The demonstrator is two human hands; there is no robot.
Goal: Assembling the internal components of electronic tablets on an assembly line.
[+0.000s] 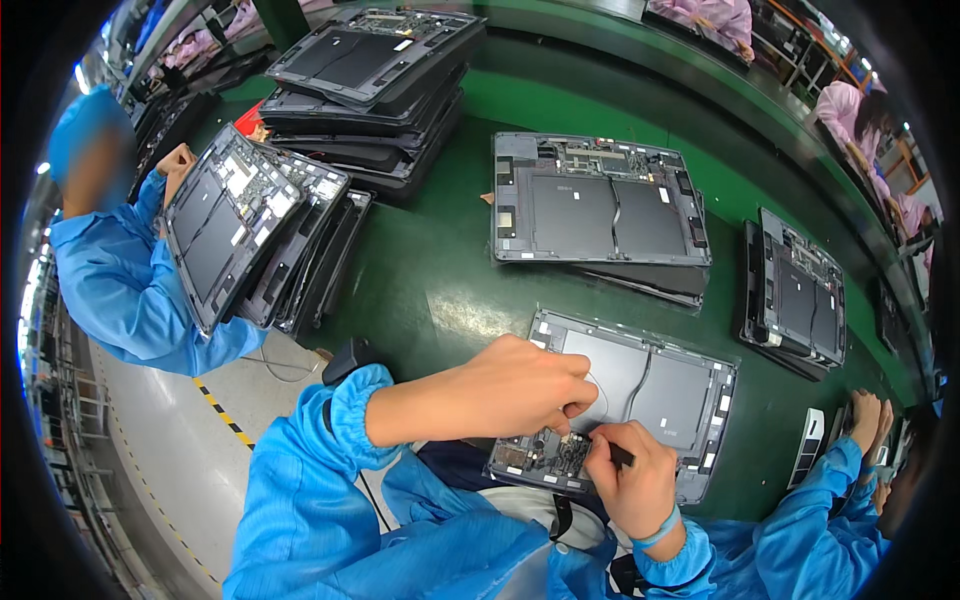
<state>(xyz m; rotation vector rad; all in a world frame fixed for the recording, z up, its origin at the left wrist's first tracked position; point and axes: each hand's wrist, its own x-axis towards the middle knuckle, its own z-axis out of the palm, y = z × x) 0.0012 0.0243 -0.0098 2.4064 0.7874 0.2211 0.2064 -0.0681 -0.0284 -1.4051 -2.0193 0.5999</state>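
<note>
An opened tablet-like device (pixel 690 400) lies in front of me at the near edge of the table, with flat grey battery packs, a dark cable across them and a circuit board (pixel 545 457) along its near left side. My left hand (pixel 525 385) reaches over the device from the left, fingers pinched together just above the board; what they hold is too small to make out. Close beside it, my right hand (pixel 637 478) is closed around a short dark object (pixel 620 456), mostly hidden by the fingers. A blue band (pixel 660 528) circles my right wrist.
Similar opened devices stand in a tall stack (pixel 375 100), a leaning stack (pixel 245 230), a low stack (pixel 600 200) and another stack (pixel 800 300) on the green table (pixel 430 260). Co-workers in blue sit at left (pixel 130 270) and right (pixel 815 510). A metal rail (pixel 740 110) runs behind.
</note>
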